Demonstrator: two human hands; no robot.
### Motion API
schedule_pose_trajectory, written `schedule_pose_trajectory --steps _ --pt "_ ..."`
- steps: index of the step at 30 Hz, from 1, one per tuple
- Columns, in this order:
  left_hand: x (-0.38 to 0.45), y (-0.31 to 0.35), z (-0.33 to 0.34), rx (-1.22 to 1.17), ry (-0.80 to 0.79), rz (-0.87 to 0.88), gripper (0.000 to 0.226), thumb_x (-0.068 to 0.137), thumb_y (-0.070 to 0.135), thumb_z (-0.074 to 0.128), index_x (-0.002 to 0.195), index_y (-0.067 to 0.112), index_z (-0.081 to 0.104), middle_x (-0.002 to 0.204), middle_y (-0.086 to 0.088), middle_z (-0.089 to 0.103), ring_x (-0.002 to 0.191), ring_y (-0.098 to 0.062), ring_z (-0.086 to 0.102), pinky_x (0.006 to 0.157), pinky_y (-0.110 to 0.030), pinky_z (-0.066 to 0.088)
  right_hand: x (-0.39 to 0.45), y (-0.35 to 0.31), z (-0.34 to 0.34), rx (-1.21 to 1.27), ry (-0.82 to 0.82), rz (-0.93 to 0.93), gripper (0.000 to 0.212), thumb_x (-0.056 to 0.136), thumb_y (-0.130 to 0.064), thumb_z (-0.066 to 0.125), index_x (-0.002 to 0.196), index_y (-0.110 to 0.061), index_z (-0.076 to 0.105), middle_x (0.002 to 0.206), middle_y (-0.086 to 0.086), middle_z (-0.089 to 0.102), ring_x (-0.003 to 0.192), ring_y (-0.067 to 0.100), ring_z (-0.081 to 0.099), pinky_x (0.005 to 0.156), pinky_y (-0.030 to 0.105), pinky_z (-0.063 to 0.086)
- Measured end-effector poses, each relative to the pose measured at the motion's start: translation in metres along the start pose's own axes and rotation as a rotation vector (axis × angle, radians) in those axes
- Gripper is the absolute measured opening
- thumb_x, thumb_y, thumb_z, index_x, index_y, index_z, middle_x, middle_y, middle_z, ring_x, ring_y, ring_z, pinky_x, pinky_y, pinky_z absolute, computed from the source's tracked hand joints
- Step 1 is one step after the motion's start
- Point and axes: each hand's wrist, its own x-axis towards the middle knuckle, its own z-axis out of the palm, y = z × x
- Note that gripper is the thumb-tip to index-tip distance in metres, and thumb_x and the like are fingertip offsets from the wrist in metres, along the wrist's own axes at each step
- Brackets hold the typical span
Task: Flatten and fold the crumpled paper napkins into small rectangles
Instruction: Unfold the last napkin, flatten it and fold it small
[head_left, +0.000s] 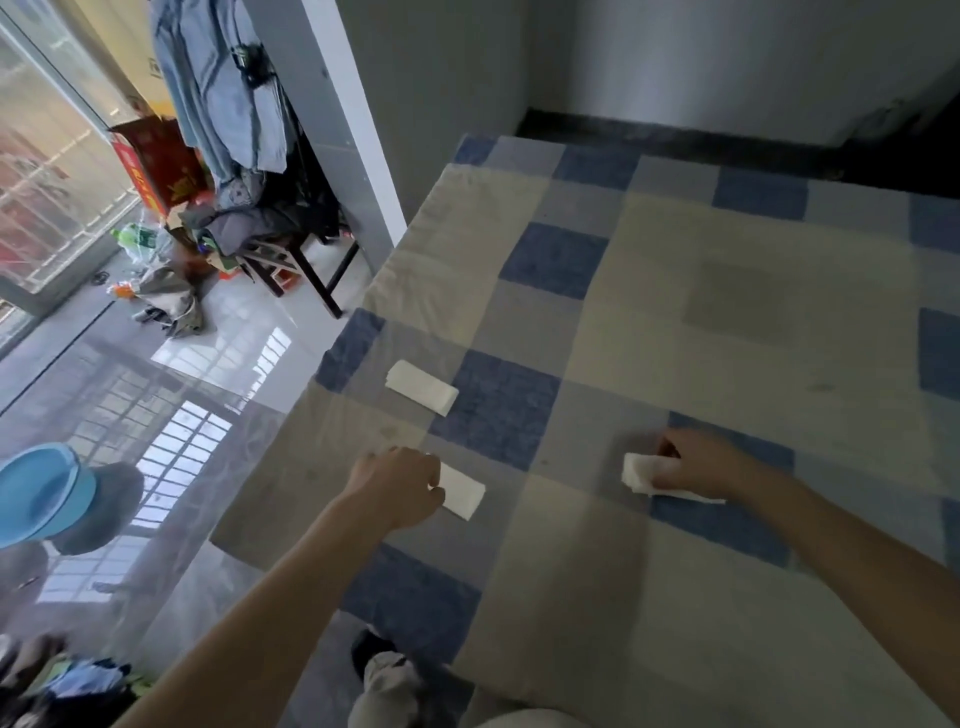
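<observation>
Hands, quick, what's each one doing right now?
Left hand: fingers curled on one end of a folded napkin.
Right hand: holds a crumpled napkin on the checked bedsheet.

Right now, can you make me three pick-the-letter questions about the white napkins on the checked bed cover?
1. Where does the flat folded white paper napkin that no hand touches lie?
A. near the bed's left edge
B. on the floor
C. in the basin

2. How many white napkins show?
A. one
B. three
C. five

3. What is the right hand doing?
A. hanging free
B. gripping a crumpled white napkin
C. lifting the cover

Answers: 1 A, it rests on the blue and beige checked cover by the edge. 2 B, one lies alone, one by each hand. 3 B, its fingers curl round the paper.
</observation>
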Motion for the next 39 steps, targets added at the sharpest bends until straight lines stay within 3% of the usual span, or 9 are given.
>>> schedule_pose_trajectory --steps 3,7,13,19,22,27,30,34,39 --pt "0.006 -0.009 -0.007 -0.043 0.016 0.015 0.031 0.094 0.047 0.044 0.118 0.032 0.056 0.123 0.006 0.058 0.113 -0.017 0.053 0.093 -0.037 0.044 -0.001 -0.020 -0.001 -0.106 -0.046 0.039 0.027 0.083 -0.035 0.067 0.067 -0.024 0.047 0.067 -0.005 0.053 0.057 0.006 0.046 0.049 0.020 0.028" --pt "0.018 -0.020 -0.016 -0.313 0.047 0.115 0.040 0.092 0.048 0.054 0.124 0.025 0.053 0.127 0.003 0.056 0.110 -0.019 0.055 0.096 -0.039 0.045 -0.003 -0.077 -0.009 -0.023 -0.018 -0.034 0.023 0.080 -0.035 0.070 0.081 -0.018 0.055 0.079 -0.001 0.058 0.073 0.017 0.055 0.056 0.023 0.035" --pt "0.034 -0.018 -0.039 -0.670 0.046 0.403 0.050 0.081 0.032 0.075 0.124 0.015 0.055 0.119 -0.003 0.058 0.105 -0.019 0.058 0.091 -0.037 0.050 -0.004 -0.190 0.000 0.132 -0.032 -0.193 0.029 0.078 -0.037 0.073 0.073 -0.029 0.046 0.073 -0.010 0.050 0.063 0.005 0.045 0.056 0.023 0.033" --pt "0.049 -0.075 -0.033 -0.538 0.049 0.490 0.012 0.086 0.027 0.068 0.095 0.025 0.061 0.085 0.010 0.060 0.082 -0.010 0.058 0.075 -0.023 0.046 0.016 -0.249 0.020 0.329 0.019 -0.156 0.026 0.076 -0.041 0.076 0.086 -0.022 0.061 0.081 -0.004 0.061 0.069 0.010 0.055 0.063 0.027 0.042" --pt "0.061 -0.097 -0.020 -0.564 0.043 0.447 0.012 0.086 0.025 0.068 0.091 0.027 0.058 0.082 0.011 0.056 0.080 -0.011 0.057 0.068 -0.017 0.040 0.021 -0.262 0.030 0.392 0.005 -0.099 0.021 0.083 -0.036 0.071 0.094 -0.019 0.065 0.087 -0.002 0.065 0.075 0.012 0.060 0.069 0.028 0.047" --pt "0.077 -0.094 0.015 -0.633 -0.093 0.369 0.020 0.086 0.018 0.064 0.098 0.025 0.051 0.081 0.005 0.053 0.072 -0.009 0.051 0.060 -0.019 0.039 0.033 -0.263 0.061 0.320 -0.039 0.117 0.016 0.084 -0.031 0.070 0.081 -0.020 0.060 0.071 -0.008 0.055 0.062 0.006 0.051 0.054 0.021 0.037" --pt "0.084 -0.082 0.032 -0.531 -0.133 0.381 0.018 0.087 0.022 0.060 0.100 0.027 0.049 0.097 -0.001 0.059 0.089 -0.017 0.057 0.072 -0.025 0.044 0.036 -0.261 0.080 0.270 -0.018 0.234 0.017 0.080 -0.030 0.072 0.080 -0.019 0.059 0.077 -0.003 0.060 0.067 0.010 0.055 0.053 0.021 0.037" --pt "0.092 -0.075 0.038 -0.327 -0.051 0.396 0.031 0.086 0.031 0.060 0.114 0.019 0.054 0.116 -0.005 0.055 0.106 -0.026 0.056 0.083 -0.032 0.041 0.034 -0.256 0.096 0.299 0.090 0.329 0.033 0.074 -0.036 0.076 0.092 -0.020 0.054 0.094 0.001 0.060 0.082 0.016 0.058 0.066 0.029 0.046" --pt "0.104 -0.077 0.039 -0.234 -0.048 0.536 0.040 0.086 0.034 0.062 0.124 0.024 0.053 0.128 -0.002 0.043 0.116 -0.024 0.048 0.093 -0.038 0.045 0.029 -0.249 0.096 0.271 0.061 0.270 0.038 0.070 -0.038 0.080 0.094 -0.012 0.066 0.091 0.002 0.062 0.080 0.015 0.061 0.070 0.030 0.051"
